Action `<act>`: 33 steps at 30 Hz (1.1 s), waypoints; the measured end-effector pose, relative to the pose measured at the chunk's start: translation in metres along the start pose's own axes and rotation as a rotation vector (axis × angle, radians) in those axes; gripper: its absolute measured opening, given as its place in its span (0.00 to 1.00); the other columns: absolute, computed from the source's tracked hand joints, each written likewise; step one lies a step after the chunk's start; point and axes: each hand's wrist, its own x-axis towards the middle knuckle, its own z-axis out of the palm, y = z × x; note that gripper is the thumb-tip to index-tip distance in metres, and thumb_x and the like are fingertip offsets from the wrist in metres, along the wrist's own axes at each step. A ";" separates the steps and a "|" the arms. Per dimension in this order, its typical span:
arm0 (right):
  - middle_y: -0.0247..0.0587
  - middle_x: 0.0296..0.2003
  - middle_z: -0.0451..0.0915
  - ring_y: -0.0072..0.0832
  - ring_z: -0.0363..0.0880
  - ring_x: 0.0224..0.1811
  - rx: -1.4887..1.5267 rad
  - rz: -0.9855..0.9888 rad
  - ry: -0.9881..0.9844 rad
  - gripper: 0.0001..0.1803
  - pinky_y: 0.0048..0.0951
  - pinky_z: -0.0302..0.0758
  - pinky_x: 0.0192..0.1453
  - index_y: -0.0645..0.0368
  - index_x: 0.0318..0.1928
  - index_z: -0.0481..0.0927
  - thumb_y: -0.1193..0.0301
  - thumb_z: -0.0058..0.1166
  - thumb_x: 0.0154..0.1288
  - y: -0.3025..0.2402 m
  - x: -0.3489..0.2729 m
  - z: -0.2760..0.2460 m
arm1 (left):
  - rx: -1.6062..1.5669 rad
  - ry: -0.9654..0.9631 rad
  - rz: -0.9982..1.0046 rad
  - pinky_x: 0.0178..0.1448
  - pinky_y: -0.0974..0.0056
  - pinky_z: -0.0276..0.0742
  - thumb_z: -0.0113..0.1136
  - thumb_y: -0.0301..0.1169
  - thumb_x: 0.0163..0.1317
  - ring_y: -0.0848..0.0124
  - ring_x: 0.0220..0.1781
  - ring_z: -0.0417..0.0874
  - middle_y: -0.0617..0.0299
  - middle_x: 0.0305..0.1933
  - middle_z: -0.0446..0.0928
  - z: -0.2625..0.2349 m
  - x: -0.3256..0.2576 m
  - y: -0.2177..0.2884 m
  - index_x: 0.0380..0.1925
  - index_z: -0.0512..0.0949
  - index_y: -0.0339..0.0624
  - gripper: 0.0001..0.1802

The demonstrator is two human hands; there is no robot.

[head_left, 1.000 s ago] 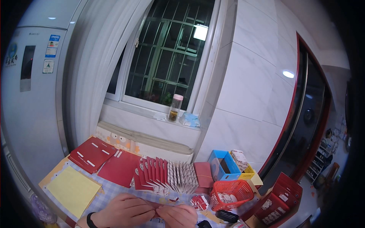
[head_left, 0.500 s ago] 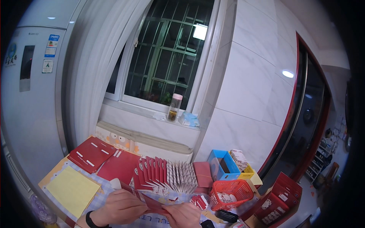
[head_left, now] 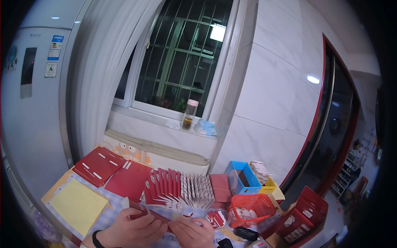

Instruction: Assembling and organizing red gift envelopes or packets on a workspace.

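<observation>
Near the table's front edge, a folded red paper piece is held between my hands. My left hand grips its left part with curled fingers, a black band on the wrist. Its right end is pinched by my right hand, whose fingers hide that end. Just beyond stand several red folded paper packets in a leaning row. White patterned packets continue that row to the right. A small round tray of red and white pieces lies close to my right hand.
Flat red sheets and a yellow sheet cover the left side. On the right are a red basket, a blue bin, a black object and a red carton. A lidded bottle stands on the sill.
The red paper piece has tilted, its left end now higher. My left fingers have curled further around it, and my right hand has shifted slightly left and turned.
</observation>
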 end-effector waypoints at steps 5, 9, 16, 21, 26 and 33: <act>0.31 0.32 0.78 0.25 0.76 0.40 -0.017 0.014 -0.071 0.11 0.32 0.67 0.39 0.57 0.32 0.78 0.75 0.53 0.43 0.009 -0.001 -0.005 | -0.019 0.000 -0.022 0.48 0.64 0.58 0.60 0.35 0.43 0.81 0.41 0.68 0.87 0.33 0.72 0.002 -0.003 -0.012 0.28 0.78 0.62 0.09; 0.30 0.34 0.78 0.24 0.75 0.44 -0.046 0.061 -0.130 0.12 0.33 0.63 0.43 0.56 0.32 0.78 0.75 0.53 0.41 0.019 0.005 -0.015 | -0.023 0.073 -0.111 0.48 0.64 0.60 0.60 0.31 0.39 0.81 0.36 0.69 0.82 0.30 0.73 -0.002 -0.006 -0.022 0.28 0.78 0.59 0.12; 0.30 0.30 0.79 0.24 0.75 0.44 -0.089 0.126 -0.092 0.08 0.36 0.61 0.43 0.54 0.29 0.78 0.76 0.52 0.44 0.039 0.004 -0.036 | -0.046 0.153 -0.227 0.52 0.60 0.57 0.60 0.31 0.38 0.79 0.36 0.71 0.81 0.26 0.74 -0.008 -0.011 -0.039 0.23 0.79 0.58 0.08; 0.30 0.32 0.79 0.26 0.74 0.44 -0.181 0.155 -0.074 0.09 0.37 0.60 0.45 0.52 0.31 0.78 0.74 0.53 0.44 0.037 0.005 -0.035 | -0.117 0.069 -0.235 0.49 0.61 0.62 0.59 0.30 0.39 0.77 0.39 0.72 0.77 0.29 0.74 -0.002 -0.003 -0.037 0.25 0.78 0.52 0.08; 0.30 0.36 0.78 0.25 0.72 0.47 -0.287 0.066 -0.005 0.11 0.39 0.59 0.50 0.51 0.35 0.78 0.72 0.54 0.46 0.026 0.007 -0.032 | -0.160 0.023 -0.067 0.42 0.68 0.68 0.55 0.28 0.44 0.78 0.37 0.74 0.72 0.28 0.74 0.019 0.005 -0.024 0.29 0.77 0.46 0.09; 0.54 0.59 0.50 0.39 0.53 0.61 -0.301 0.358 0.247 0.43 0.38 0.54 0.61 0.62 0.59 0.55 0.72 0.63 0.43 0.049 -0.017 -0.005 | -0.551 0.017 -0.552 0.34 0.69 0.71 0.55 0.25 0.51 0.73 0.26 0.77 0.66 0.27 0.77 0.050 -0.008 -0.058 0.33 0.77 0.41 0.08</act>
